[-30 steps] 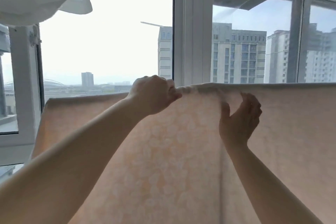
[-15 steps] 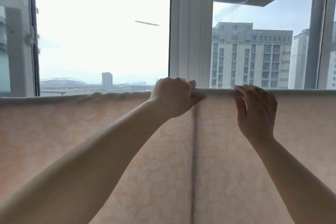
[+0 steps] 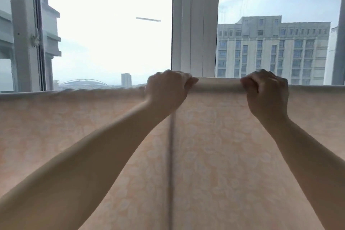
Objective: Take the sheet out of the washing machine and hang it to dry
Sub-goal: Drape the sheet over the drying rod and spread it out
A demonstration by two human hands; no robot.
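Daylight pours through a tall window (image 3: 112, 39) that fills the upper half of the view, its white frame post (image 3: 194, 24) rising straight up the middle. Beyond the glass on the right stands a pale, many-windowed apartment block (image 3: 274, 48); on the left the sky is washed out white, with a small distant tower (image 3: 126, 80) and a low arched roof on the horizon.

Across the whole lower half hangs the sheet (image 3: 214, 155), peach-coloured with a faint pale leaf print, spread flat in front of the window. Its top edge runs level from one side of the view to the other, and its sides and bottom are cut off. Whatever rail or line carries it is hidden under the fold, so I cannot tell what it hangs on. A dark vertical line shows through the cloth below the post.

Two bare forearms reach up from the bottom corners. The person's left hand (image 3: 166, 89) is closed in a fist round the top edge, just left of the post. The right hand (image 3: 267, 93) is likewise clenched on the edge, further right, knuckles facing me. Between them the edge looks rolled and smooth.

Half a second ago the right hand lay looser, fingers draped over the edge; now they are curled tight. The hands have also moved further apart, and the left stretch of the edge, which sagged a second ago, sits level.
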